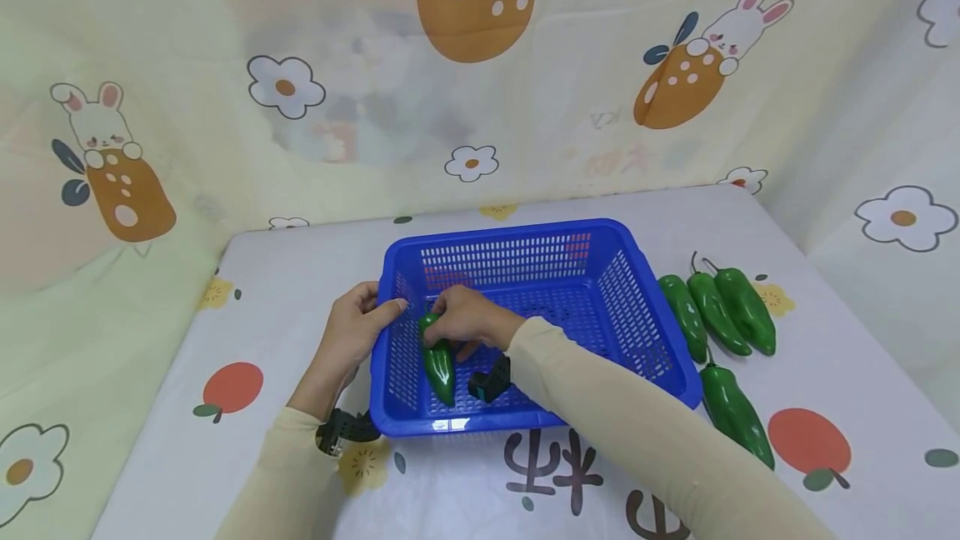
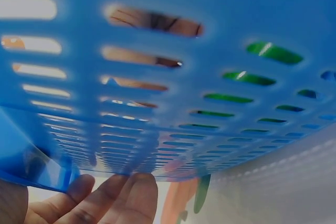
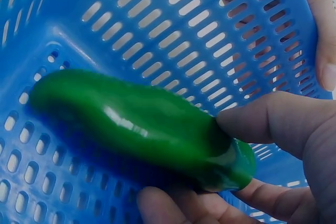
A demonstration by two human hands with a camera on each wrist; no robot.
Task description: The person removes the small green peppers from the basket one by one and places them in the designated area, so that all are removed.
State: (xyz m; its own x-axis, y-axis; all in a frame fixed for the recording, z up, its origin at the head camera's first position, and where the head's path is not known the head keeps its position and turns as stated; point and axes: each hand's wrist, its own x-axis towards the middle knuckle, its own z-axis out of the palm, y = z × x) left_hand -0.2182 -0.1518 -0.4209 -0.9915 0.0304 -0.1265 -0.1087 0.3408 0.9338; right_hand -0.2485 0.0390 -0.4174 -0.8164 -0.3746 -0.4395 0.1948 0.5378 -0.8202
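A blue plastic basket (image 1: 480, 422) with slotted walls stands on the table. My left hand (image 1: 356, 330) grips its left side, thumb over the rim; in the left wrist view the fingers (image 2: 97, 200) lie against the outside of the slotted wall. Inside the basket, near that left wall, my right hand (image 1: 468, 317) holds a green pepper (image 1: 439, 373) by its upper end. The right wrist view shows the thumb (image 3: 268, 121) on top of the pepper (image 3: 126, 114) and the other fingers below it, its tip pointing away over the slotted floor.
Several more green peppers (image 1: 731, 402) lie on the table to the right of the basket, three of them side by side and one nearer me. A printed cloth (image 1: 300, 457) covers the table, and patterned curtains (image 1: 360, 23) hang behind and at both sides.
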